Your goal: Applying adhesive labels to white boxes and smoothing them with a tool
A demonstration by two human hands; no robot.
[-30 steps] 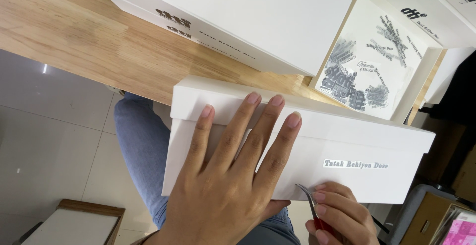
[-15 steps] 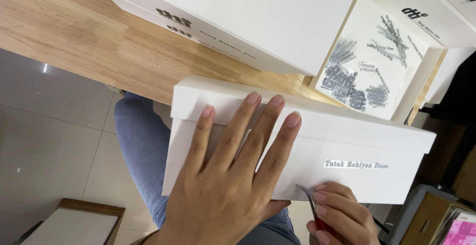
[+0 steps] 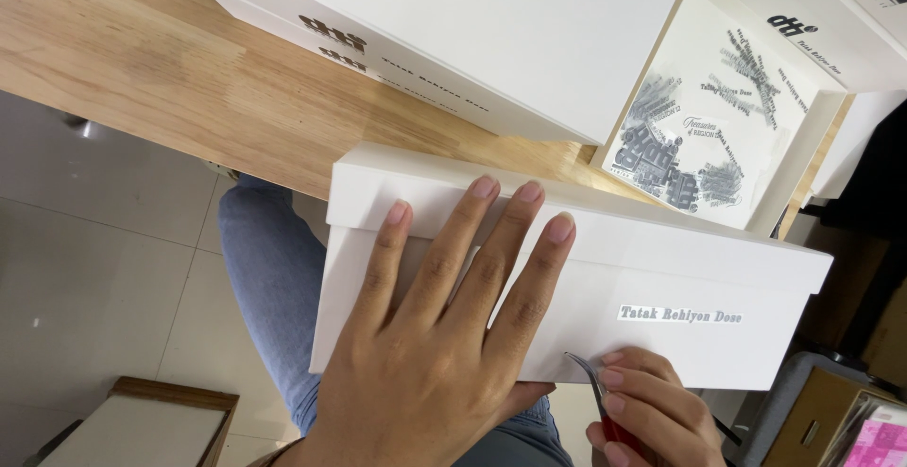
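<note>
The left hand (image 3: pixel 430 354) lies flat, fingers spread, pressing on the side of a white lidded box (image 3: pixel 661 278) that rests on the person's lap at the edge of the wooden table (image 3: pixel 142 61); it grasps nothing, only steadies. Just to the right of that palm, the right hand (image 3: pixel 652 420) pinches a pair of curved metal tweezers (image 3: pixel 586 377), fingers closed round the red grip, the tip touching the box's lower edge below a small printed label (image 3: pixel 680 315).

The risk, as I judge it, is the sharp tip scratching or denting the white card if the box shifts under the flat palm, since it is braced only by a denim-clad knee (image 3: pixel 274 278). A slip could also skew whatever the tip is working on.

Whether the tweezers hold anything cannot be made out: the tip is tiny and the handle is cut off by the frame's lower edge. Beyond the fingertips lie larger white boxes (image 3: pixel 491 23) and a printed card (image 3: pixel 709 118).
</note>
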